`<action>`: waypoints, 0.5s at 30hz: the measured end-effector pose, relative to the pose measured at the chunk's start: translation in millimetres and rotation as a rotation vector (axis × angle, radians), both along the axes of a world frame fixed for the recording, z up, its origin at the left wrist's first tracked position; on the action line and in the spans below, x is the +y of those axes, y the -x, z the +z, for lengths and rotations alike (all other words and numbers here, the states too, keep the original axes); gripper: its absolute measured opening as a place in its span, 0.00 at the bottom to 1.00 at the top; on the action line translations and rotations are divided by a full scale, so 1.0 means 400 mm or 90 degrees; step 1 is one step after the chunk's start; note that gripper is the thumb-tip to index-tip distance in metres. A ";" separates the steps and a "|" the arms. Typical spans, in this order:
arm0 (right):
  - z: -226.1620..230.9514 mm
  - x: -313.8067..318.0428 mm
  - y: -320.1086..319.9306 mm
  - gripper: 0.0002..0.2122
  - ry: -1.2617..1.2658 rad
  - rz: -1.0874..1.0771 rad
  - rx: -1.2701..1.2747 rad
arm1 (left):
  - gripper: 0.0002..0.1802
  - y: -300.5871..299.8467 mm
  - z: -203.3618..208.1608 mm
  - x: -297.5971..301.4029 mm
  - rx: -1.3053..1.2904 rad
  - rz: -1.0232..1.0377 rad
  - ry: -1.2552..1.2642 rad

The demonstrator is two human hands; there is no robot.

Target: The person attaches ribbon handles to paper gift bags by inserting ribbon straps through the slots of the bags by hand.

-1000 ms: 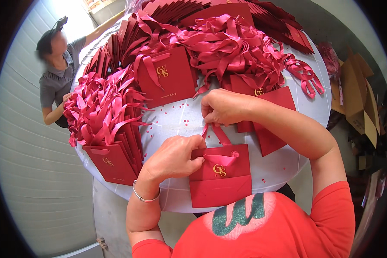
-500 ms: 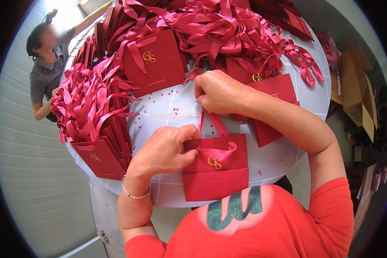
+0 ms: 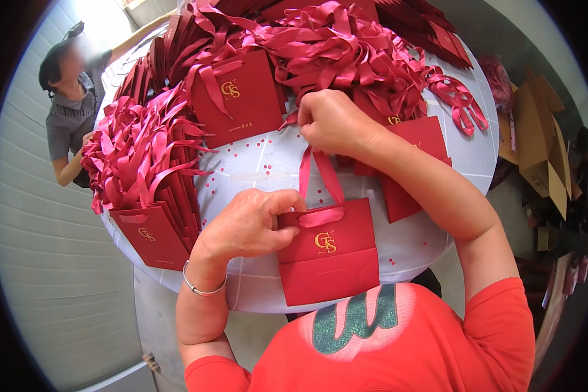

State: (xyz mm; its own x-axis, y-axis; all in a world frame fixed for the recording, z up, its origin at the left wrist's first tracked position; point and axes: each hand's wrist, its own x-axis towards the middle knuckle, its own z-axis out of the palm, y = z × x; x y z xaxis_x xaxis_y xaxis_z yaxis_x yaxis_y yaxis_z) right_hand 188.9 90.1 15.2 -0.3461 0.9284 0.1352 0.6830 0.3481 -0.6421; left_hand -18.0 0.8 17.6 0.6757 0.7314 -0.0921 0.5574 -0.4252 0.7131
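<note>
Bag (image 3: 328, 253), red and folded flat, lies at the near edge of the table (image 3: 245, 171), right before the person's chest, its top edge toward the table's middle. The left hand (image 3: 245, 222) pinches its upper left corner between thumb and forefinger; the right hand (image 3: 333, 121) is closed on the ribbon (image 3: 329, 178), with two strands running down to the bag's top edge, though from where I stand its fingertips are partly hidden. I'd guess the bag weighs next to nothing, being only a few layers of stiff paper, so a light pinch should do. The top edge or a corner seems the best hold; the broad face could crease or mark. The ribbon looks soft and rather slippery, so it likely wants a firmer grip, yet a hard tug might tear the paper where the two meet. A short band of the same pink satin crosses the front above a gold emblem, and below that a crisp crease marks off the lower panel. To the left, a stack (image 3: 151, 236) of matching bags shows sharp, thin edges under a curly, glossy tangle (image 3: 140, 147). Small red dots (image 3: 268, 168) speckle the pale, smooth surface between.
</note>
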 end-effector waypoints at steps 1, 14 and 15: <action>0.023 0.000 -0.008 0.04 0.141 -0.006 0.062 | 0.12 0.007 -0.018 0.000 -0.056 -0.008 -0.032; 0.016 -0.017 -0.034 0.06 -0.034 0.034 0.093 | 0.15 0.041 0.008 0.014 0.065 0.010 -0.046; 0.039 -0.030 -0.039 0.06 0.003 0.010 0.097 | 0.16 0.044 0.001 0.011 0.045 -0.010 -0.114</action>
State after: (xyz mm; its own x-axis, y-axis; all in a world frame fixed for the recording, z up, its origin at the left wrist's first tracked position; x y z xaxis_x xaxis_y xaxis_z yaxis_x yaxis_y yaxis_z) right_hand 204.4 78.0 30.9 -0.3367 0.9237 0.1827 0.5715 0.3547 -0.7400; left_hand -35.7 5.4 18.2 0.6831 0.7302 -0.0091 0.5958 -0.5500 0.5853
